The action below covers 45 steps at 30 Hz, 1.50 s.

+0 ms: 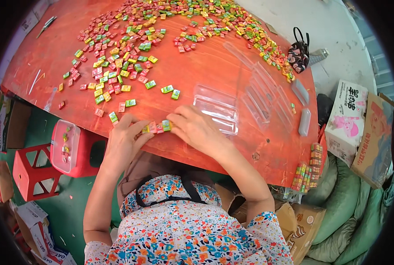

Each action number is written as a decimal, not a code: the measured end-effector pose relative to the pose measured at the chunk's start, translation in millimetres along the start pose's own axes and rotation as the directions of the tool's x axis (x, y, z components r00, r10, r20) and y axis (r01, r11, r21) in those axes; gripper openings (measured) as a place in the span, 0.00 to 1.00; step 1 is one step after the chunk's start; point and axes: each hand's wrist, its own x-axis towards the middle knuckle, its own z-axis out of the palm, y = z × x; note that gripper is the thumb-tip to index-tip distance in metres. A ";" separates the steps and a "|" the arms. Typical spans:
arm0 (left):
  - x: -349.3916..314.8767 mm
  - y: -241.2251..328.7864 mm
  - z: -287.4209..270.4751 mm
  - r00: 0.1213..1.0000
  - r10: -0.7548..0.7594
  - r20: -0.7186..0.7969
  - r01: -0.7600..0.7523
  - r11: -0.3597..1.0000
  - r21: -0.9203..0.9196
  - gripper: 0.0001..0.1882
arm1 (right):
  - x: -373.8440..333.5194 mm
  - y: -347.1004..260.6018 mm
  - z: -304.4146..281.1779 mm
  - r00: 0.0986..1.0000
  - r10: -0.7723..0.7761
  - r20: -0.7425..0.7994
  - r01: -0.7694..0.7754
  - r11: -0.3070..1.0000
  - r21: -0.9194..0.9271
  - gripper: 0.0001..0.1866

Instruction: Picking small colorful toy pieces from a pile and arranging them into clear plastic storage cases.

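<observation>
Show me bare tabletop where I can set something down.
On the red table, one bare patch lies between the clear trays and the stacked packs at right front. Another lies mid-table, with loose packs to its left and the trays to its right. The far side is crowded with loose packs.

Bright light, pale sheen on tabletop (172, 64), fisheye-bent edges.

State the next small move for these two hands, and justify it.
Probably press the short row of small yellow, pink and green wrapped blocks gently together from both ends. The bare left hand and bare right hand have their fingertips at its opposite ends, and the pieces look separate, so a slack grip could let the middle ones slip.
</observation>
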 end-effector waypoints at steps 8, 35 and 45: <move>108.7 28.0 54.7 0.954 0.298 0.039 -0.296 0.954 -0.044 0.13 | -27.9 60.7 -62.9 0.971 0.151 -0.183 -0.174 0.978 -0.112 0.16; 110.2 21.4 100.8 0.809 0.486 0.332 -0.570 0.787 0.237 0.55 | -54.6 89.0 -28.4 0.974 0.223 0.032 -0.199 0.917 -0.345 0.37; 52.4 6.0 37.7 0.919 0.389 -0.060 -0.334 0.851 0.405 0.47 | -14.1 61.4 -41.4 0.973 0.225 0.046 -0.210 0.952 -0.225 0.33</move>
